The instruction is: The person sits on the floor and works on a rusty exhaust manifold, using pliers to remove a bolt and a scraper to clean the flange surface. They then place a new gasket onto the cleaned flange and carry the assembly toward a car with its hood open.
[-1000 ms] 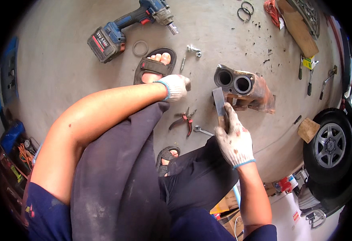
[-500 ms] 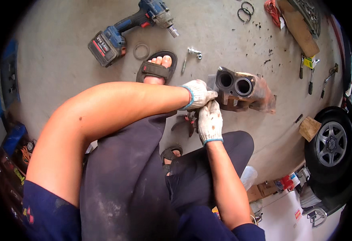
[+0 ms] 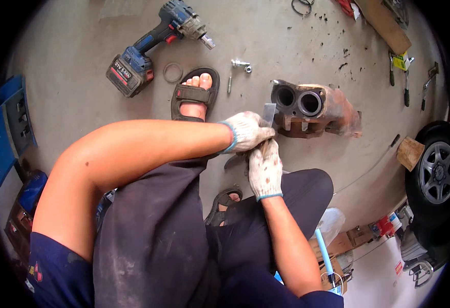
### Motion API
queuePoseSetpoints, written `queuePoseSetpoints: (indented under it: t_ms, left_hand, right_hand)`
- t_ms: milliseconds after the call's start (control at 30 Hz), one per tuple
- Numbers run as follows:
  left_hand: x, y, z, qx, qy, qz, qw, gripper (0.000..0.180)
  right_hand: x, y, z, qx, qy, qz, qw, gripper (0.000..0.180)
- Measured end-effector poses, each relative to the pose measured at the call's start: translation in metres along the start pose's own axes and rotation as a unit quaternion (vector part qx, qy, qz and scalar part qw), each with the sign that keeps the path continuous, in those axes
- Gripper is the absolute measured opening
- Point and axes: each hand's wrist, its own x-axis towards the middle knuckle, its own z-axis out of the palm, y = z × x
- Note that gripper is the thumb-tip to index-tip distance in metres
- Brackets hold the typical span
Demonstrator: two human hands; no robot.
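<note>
Grey metal scraper (image 3: 269, 112) sits clasped by left hand (image 3: 250, 131) and right hand (image 3: 266, 167) beside the manifold (image 3: 333, 110), detached but rusty, bolts (image 3: 241, 63) loose nearby.

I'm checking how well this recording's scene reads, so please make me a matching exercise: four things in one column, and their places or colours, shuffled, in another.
Things
1. Cordless power tool
2. Flat metal blade
3. Metal casting
4. Wooden block

Places or colours
A. Mostly rusty brown
B. Beside the wheel at the right of the picture
C. Blue and black, in the upper left of the picture
D. Showing just past the gloved left hand

Right pairs
1-C
2-D
3-A
4-B
</note>
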Motion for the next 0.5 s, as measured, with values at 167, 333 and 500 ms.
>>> queuePoseSetpoints:
  t_ms: [167,333,500]
  left_hand:
    - [0.018,-0.012,-0.007,-0.031,0.046,-0.018,0.998,0.048]
    - [0.014,-0.025,0.004,0.041,0.093,0.055,0.993,0.053]
    - [0.027,-0.012,-0.015,0.014,0.046,-0.036,0.998,0.055]
  right_hand:
    - [0.024,-0.007,0.018,-0.034,0.055,-0.039,0.997,0.048]
    - [0.007,-0.008,0.026,0.006,0.039,0.026,0.999,0.042]
    - [0.034,-0.003,0.027,0.011,0.051,-0.029,0.998,0.040]
